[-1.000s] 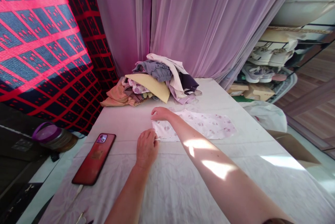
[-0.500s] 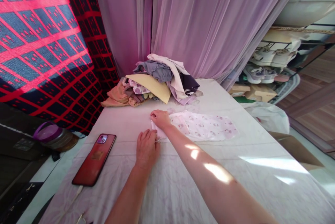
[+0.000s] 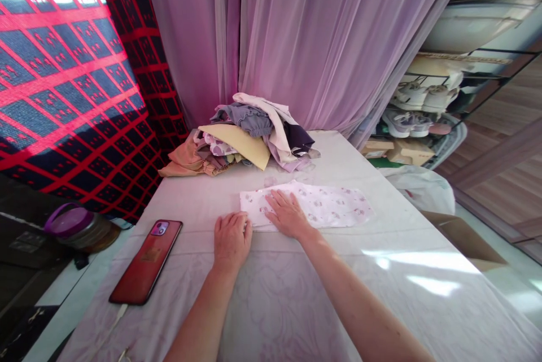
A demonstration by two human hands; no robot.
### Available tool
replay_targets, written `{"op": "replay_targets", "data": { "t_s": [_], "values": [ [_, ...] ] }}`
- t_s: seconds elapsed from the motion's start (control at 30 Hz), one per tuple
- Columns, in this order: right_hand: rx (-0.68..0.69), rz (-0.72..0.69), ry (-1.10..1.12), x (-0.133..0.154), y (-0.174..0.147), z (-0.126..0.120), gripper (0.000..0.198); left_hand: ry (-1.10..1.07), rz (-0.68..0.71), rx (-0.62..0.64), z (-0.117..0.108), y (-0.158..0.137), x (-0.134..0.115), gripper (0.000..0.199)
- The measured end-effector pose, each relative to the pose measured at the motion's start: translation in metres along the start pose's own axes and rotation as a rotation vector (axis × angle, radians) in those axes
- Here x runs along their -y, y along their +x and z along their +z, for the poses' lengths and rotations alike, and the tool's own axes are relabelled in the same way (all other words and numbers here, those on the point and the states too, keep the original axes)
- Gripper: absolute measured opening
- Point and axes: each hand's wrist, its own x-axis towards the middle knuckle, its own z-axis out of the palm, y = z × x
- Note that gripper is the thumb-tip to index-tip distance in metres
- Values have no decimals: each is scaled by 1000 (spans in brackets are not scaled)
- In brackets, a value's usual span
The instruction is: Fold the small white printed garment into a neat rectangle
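Two flat hands pin a small white floral-print cloth [image 3: 315, 208] to the table [image 3: 296, 294].
The left hand [image 3: 231, 236] and right hand [image 3: 288, 214] lie with fingers spread, gripping nothing; beyond the fingertips the cloth's loose far edge could wrinkle if a palm drags.

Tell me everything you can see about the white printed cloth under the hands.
The white printed cloth is thin, soft-looking fabric with small pink and purple motifs. It lies flat and spread out, long side running left to right, on the pale covered table, in front of the pile of clothes. The right hand rests flat, palm down, on its left part. The left hand touches its near-left corner. Its right end lies free.
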Motion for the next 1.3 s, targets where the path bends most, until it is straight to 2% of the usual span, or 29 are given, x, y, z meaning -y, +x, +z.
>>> {"op": "replay_targets", "data": {
  "t_s": [0.1, 0.27, 0.4, 0.5, 0.63, 0.83, 1.0, 1.1, 1.2, 1.27, 1.3],
  "values": [
    [10, 53, -31, -11, -2, -3, 56, 36, -23, -3, -1, 2, -1, 19],
    [1, 54, -7, -11, -1, -5, 57, 129, -41, 29, -9, 12, -15, 22],
    [3, 49, 10, -11, 0, -3, 57, 101, 108, 38, -2, 30, -35, 26],
    [5, 49, 15, -11, 1, -3, 56, 77, 201, 152, 13, 48, -43, 36],
    [2, 50, 37, -11, 1, -4, 55, 133, 92, 265, 24, 62, -33, 45],
    [-24, 79, 58, -27, -11, -8, 55, 190, 65, 230, 21, 58, -10, 52],
    [-19, 120, 48, -54, -26, -13, 59, 182, 49, 236, 26, 60, -5, 53],
    [-58, 135, 62, -71, -35, -19, 51, 131, -30, 217, 22, 67, -3, 53],
    [-272, 308, 27, -93, -50, -28, 47, 53, -235, 182, 8, 74, 3, 52],
    [-460, 538, -18, -112, -61, -37, 50, 25, -369, 236, -4, 80, 8, 49],
    [-502, 684, -10, -122, -67, -41, 53, 23, -404, 274, -9, 83, 10, 46]
  ]
}}
